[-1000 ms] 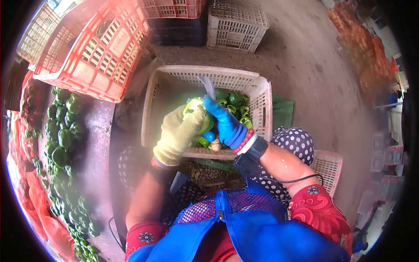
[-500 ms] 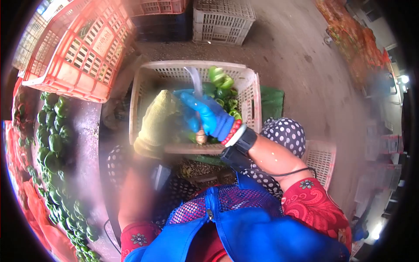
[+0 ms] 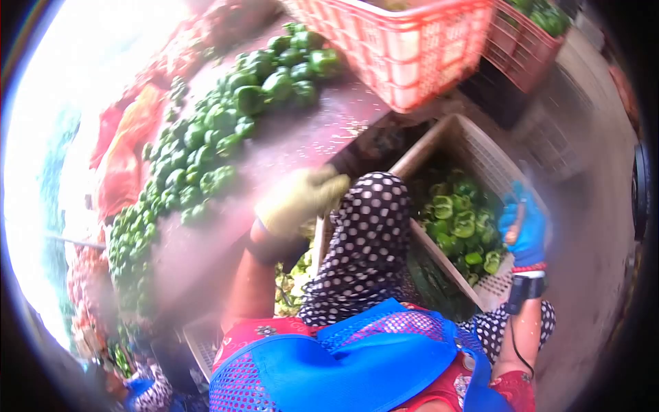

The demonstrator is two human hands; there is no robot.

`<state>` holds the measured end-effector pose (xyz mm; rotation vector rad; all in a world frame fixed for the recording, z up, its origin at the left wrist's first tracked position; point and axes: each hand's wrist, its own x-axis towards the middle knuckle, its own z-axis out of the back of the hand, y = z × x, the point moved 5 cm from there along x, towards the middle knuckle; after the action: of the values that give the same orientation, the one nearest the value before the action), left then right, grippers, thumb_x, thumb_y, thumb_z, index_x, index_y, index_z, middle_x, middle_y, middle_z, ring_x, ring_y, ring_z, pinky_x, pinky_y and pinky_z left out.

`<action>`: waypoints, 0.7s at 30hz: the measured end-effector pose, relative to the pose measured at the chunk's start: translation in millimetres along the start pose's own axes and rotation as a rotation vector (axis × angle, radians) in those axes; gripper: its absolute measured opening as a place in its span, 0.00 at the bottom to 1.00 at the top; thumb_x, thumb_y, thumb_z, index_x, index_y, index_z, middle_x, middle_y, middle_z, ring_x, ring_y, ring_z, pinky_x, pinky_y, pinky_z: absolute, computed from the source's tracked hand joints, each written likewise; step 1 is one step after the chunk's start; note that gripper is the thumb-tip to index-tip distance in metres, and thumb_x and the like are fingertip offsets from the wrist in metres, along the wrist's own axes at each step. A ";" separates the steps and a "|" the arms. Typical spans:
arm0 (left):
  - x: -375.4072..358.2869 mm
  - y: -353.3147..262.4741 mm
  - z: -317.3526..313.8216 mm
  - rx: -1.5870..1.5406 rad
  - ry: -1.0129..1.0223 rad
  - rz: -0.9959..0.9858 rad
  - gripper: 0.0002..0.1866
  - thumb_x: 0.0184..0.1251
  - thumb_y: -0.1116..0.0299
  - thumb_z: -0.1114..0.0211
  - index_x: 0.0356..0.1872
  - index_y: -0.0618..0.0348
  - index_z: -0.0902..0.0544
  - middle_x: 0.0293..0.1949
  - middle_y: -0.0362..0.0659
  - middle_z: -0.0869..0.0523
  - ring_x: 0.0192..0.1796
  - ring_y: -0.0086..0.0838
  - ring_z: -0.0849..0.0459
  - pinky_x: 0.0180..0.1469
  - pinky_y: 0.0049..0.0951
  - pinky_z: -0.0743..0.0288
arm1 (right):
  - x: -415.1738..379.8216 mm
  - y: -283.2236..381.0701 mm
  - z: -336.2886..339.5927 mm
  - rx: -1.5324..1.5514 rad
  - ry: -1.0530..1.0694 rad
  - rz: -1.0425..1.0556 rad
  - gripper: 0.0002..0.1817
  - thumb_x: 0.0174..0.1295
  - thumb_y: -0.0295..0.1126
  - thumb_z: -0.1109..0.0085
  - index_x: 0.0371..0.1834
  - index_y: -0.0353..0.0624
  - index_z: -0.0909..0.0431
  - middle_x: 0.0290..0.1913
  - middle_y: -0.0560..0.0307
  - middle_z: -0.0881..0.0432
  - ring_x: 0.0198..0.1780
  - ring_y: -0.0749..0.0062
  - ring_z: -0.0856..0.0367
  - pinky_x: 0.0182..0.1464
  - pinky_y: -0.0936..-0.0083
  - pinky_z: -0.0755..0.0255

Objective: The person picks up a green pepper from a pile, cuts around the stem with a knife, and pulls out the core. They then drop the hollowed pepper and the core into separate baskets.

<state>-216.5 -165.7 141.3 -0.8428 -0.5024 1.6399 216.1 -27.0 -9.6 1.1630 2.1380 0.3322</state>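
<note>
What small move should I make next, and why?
Probably reach your left hand toward the whole green peppers and take one. No pepper shows in that hand, though it is blurred, and it is beside their surface. Your right hand grips a wooden handle by the crate of cut peppers.

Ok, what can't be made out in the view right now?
All in the head view:
Any blade on the wooden handle: indistinct, blur around the right hand.
Left hand: motion-blurred, fingertips unclear.
Orange crate: cut off by top edge.
Basket floor: mostly hidden under peppers.
Far left background: washed out by glare.
</note>
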 end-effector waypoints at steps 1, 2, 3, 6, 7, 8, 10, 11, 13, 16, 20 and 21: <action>-29.2 12.5 6.0 0.622 -0.002 -0.482 0.12 0.70 0.56 0.37 0.39 0.52 0.13 0.34 0.49 0.13 0.38 0.40 0.13 0.44 0.40 0.19 | -11.7 4.3 -25.7 0.015 -0.174 0.077 0.24 0.78 0.45 0.47 0.73 0.51 0.31 0.45 0.58 0.18 0.29 0.82 0.24 0.30 0.81 0.26; -43.6 42.8 17.3 0.581 0.055 -0.076 0.13 0.69 0.55 0.37 0.41 0.51 0.12 0.38 0.49 0.11 0.41 0.42 0.12 0.47 0.41 0.19 | -6.1 3.2 -15.4 0.020 -0.068 0.027 0.24 0.78 0.47 0.46 0.72 0.52 0.29 0.42 0.61 0.18 0.27 0.83 0.26 0.28 0.81 0.29; -56.6 67.9 26.3 0.513 0.117 0.323 0.14 0.69 0.54 0.38 0.42 0.50 0.12 0.43 0.50 0.10 0.44 0.44 0.11 0.49 0.42 0.18 | -2.5 3.0 -3.2 0.025 0.027 -0.021 0.24 0.77 0.48 0.46 0.70 0.52 0.27 0.39 0.63 0.18 0.25 0.83 0.27 0.25 0.81 0.32; -69.1 114.3 90.6 0.641 -0.323 0.670 0.25 0.71 0.46 0.41 0.57 0.54 0.17 0.53 0.55 0.12 0.54 0.44 0.12 0.58 0.38 0.20 | 3.6 -20.7 7.7 -0.066 -0.128 -0.157 0.21 0.75 0.51 0.44 0.63 0.52 0.23 0.32 0.67 0.21 0.22 0.83 0.30 0.22 0.81 0.35; -75.2 183.4 109.4 0.553 -0.598 0.714 0.29 0.72 0.44 0.43 0.62 0.57 0.20 0.55 0.56 0.13 0.57 0.44 0.13 0.60 0.36 0.21 | 5.1 -29.1 11.2 -0.108 -0.148 -0.163 0.22 0.75 0.52 0.44 0.62 0.50 0.22 0.32 0.66 0.21 0.22 0.83 0.29 0.22 0.81 0.35; -68.1 216.4 109.6 0.501 -0.685 0.702 0.30 0.71 0.44 0.39 0.61 0.59 0.20 0.54 0.54 0.12 0.56 0.45 0.13 0.59 0.37 0.22 | 7.9 -36.6 21.1 -0.143 -0.165 -0.167 0.23 0.75 0.53 0.43 0.61 0.48 0.22 0.32 0.66 0.21 0.22 0.83 0.29 0.22 0.80 0.34; -54.7 255.8 117.9 0.389 -0.844 0.673 0.31 0.69 0.43 0.32 0.59 0.62 0.19 0.52 0.50 0.10 0.54 0.47 0.12 0.58 0.40 0.22 | 7.7 -45.6 19.0 -0.189 -0.253 -0.183 0.18 0.73 0.53 0.40 0.51 0.52 0.21 0.30 0.66 0.22 0.21 0.81 0.31 0.21 0.80 0.34; -48.5 243.2 113.0 0.172 -0.834 0.636 0.33 0.69 0.44 0.31 0.61 0.62 0.21 0.52 0.50 0.11 0.55 0.46 0.13 0.59 0.39 0.23 | 7.0 -45.5 17.1 -0.194 -0.262 -0.178 0.18 0.72 0.53 0.40 0.51 0.52 0.21 0.30 0.66 0.22 0.21 0.81 0.31 0.21 0.80 0.34; -32.0 216.2 100.1 -0.250 -0.790 0.544 0.36 0.67 0.46 0.29 0.65 0.63 0.25 0.54 0.50 0.12 0.57 0.44 0.14 0.60 0.37 0.23 | 3.9 -45.5 16.3 -0.196 -0.282 -0.166 0.18 0.72 0.52 0.40 0.52 0.52 0.21 0.30 0.66 0.23 0.21 0.81 0.30 0.22 0.80 0.33; 6.7 191.2 93.8 0.086 -0.668 0.510 0.38 0.60 0.53 0.22 0.66 0.62 0.27 0.49 0.47 0.13 0.51 0.32 0.14 0.56 0.31 0.22 | 6.2 -43.5 17.7 -0.229 -0.297 -0.105 0.17 0.72 0.51 0.39 0.52 0.52 0.21 0.30 0.66 0.23 0.22 0.81 0.30 0.22 0.80 0.33; 61.1 136.3 60.4 -0.213 -0.489 0.363 0.42 0.56 0.56 0.21 0.70 0.57 0.31 0.46 0.43 0.14 0.44 0.29 0.14 0.44 0.31 0.19 | 6.4 -47.1 17.6 -0.225 -0.243 -0.048 0.15 0.71 0.47 0.37 0.50 0.50 0.19 0.32 0.64 0.19 0.22 0.80 0.27 0.21 0.79 0.33; 77.3 138.2 48.0 -0.411 -0.455 0.262 0.43 0.56 0.56 0.21 0.71 0.56 0.32 0.45 0.43 0.14 0.44 0.30 0.14 0.43 0.32 0.18 | 8.2 -48.8 20.8 -0.223 -0.221 -0.031 0.14 0.71 0.45 0.37 0.50 0.49 0.19 0.33 0.64 0.18 0.22 0.80 0.27 0.21 0.78 0.32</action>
<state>-348.8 -119.1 53.5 -0.8555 -1.1140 2.0185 195.3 -50.0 -53.4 0.9903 1.8729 0.3978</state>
